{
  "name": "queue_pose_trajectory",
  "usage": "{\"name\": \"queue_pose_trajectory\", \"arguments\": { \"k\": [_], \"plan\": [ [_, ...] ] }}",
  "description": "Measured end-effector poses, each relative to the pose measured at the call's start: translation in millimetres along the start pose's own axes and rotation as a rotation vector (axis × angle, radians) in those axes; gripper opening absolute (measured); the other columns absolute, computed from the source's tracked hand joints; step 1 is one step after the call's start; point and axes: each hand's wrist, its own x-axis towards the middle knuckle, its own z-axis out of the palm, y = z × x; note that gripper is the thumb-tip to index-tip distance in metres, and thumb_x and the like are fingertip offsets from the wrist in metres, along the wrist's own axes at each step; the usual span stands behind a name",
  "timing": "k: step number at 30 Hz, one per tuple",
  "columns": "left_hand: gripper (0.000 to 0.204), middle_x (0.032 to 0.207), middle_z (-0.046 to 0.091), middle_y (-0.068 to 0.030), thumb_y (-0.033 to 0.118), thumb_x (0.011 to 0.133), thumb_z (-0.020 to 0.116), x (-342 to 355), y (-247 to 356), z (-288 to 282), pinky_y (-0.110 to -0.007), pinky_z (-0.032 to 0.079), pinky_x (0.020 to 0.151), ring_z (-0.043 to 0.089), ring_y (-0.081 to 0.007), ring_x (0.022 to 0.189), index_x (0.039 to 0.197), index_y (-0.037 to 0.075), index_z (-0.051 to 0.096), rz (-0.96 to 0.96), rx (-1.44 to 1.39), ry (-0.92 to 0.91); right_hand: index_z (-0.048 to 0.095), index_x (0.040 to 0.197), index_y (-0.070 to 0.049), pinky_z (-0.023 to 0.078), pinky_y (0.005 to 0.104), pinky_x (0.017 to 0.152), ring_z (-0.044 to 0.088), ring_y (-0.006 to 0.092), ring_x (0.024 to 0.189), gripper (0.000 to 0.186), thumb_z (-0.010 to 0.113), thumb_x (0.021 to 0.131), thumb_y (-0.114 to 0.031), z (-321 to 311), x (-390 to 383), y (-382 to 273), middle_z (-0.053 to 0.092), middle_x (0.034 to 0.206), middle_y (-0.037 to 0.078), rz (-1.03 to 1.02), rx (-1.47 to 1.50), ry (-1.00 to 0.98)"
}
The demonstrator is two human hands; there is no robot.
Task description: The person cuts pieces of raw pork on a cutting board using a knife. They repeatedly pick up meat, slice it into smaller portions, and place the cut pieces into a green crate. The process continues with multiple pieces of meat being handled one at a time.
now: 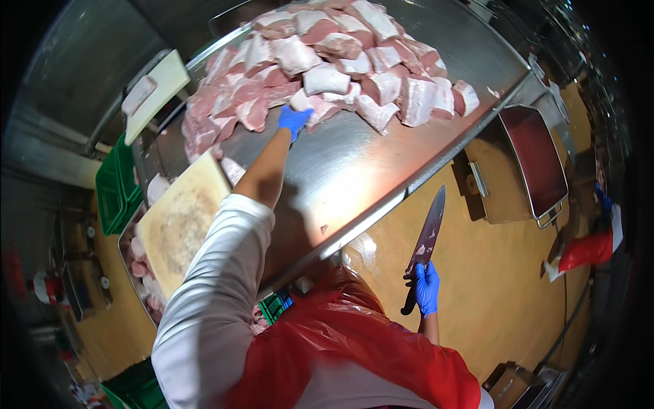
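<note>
Gloved in blue, my left hand (294, 123) reaches out over the metal table (327, 177) to the near edge of a large heap of raw meat. Its fingers close on a pale pink piece of meat (315, 109) there; part of the grip is hidden. My right hand (427, 290), also in a blue glove, is down at my right side, off the table. It grips a large knife (429, 232) by its black handle, the broad blade pointing up and away from me, with bits of meat stuck on it.
A stained white cutting board (180, 215) lies at the table's left end, over a bin of meat chunks (139, 269). Another board (158, 95) bears one piece. Green crates (116, 184) stand left. A reddish metal tub cart (535, 160) and another person (589, 252) are at right.
</note>
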Motion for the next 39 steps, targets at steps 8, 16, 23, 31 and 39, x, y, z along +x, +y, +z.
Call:
{"name": "queue_pose_trajectory", "arguments": {
  "k": [8, 16, 23, 31, 39],
  "plan": [
    [0.067, 0.117, 0.069, -0.0125, 0.019, 0.07, 0.09, 114.6, -55.7, 2.2, -0.042, 0.057, 0.086, 0.068, -0.0291, 0.101, 0.128, 0.001, 0.061, -0.259, -1.037, -0.212, 0.054, 0.117, -0.007, 0.055, 0.0303, 0.057, 0.07, 0.0198, 0.074, 0.025, 0.052, 0.106, -0.029, -37.9, -3.7, 32.8, 0.067, 0.09, 0.008, 0.066, 0.133, 0.148],
    [0.07, 0.11, 0.067, -0.0193, 0.013, 0.061, 0.088, 51.4, -18.6, 70.3, -0.047, 0.059, 0.073, 0.069, -0.0321, 0.09, 0.119, -0.011, 0.059, -0.119, -0.816, 0.435, 0.055, 0.117, -0.006, 0.054, 0.0297, 0.059, 0.069, 0.0182, 0.076, 0.027, 0.052, 0.106, -0.03, -17.2, 30.6, -16.0, 0.068, 0.093, 0.008, 0.033, 0.12, 0.082],
    [0.052, 0.116, 0.066, -0.0168, 0.009, 0.077, 0.07, -33.4, -7.2, 51.0, -0.054, 0.06, 0.078, 0.069, -0.034, 0.103, 0.127, 0.003, 0.059, -0.307, -1.375, 0.019, 0.054, 0.12, -0.006, 0.054, 0.0296, 0.062, 0.067, 0.0165, 0.078, 0.03, 0.05, 0.106, -0.032, 7.3, 36.8, -47.4, 0.067, 0.096, 0.007, -0.051, 0.028, -0.102],
    [0.036, 0.107, 0.068, -0.0045, 0.014, 0.084, 0.071, -109.7, -80.9, -26.5, -0.042, 0.054, 0.082, 0.066, -0.0289, 0.101, 0.119, 0.011, 0.063, -0.161, -0.191, 0.098, 0.059, 0.115, -0.004, 0.052, 0.0264, 0.06, 0.061, 0.0096, 0.072, 0.025, 0.054, 0.105, -0.026, 61.8, 38.0, -51.1, 0.065, 0.09, 0.003, -0.125, 0.018, -0.343],
    [0.1, 0.141, 0.046, -0.0312, 0.046, 0.072, 0.082, -190.0, -45.3, 10.4, -0.056, 0.044, 0.104, 0.051, -0.0449, 0.129, 0.154, 0.018, 0.032, -0.313, 0.103, 0.375, 0.057, 0.117, -0.005, 0.053, 0.0279, 0.064, 0.064, 0.0125, 0.078, 0.031, 0.053, 0.105, -0.034, 65.1, 19.1, -57.9, 0.066, 0.094, 0.003, -0.193, 0.0, -0.406]
  ]
}}
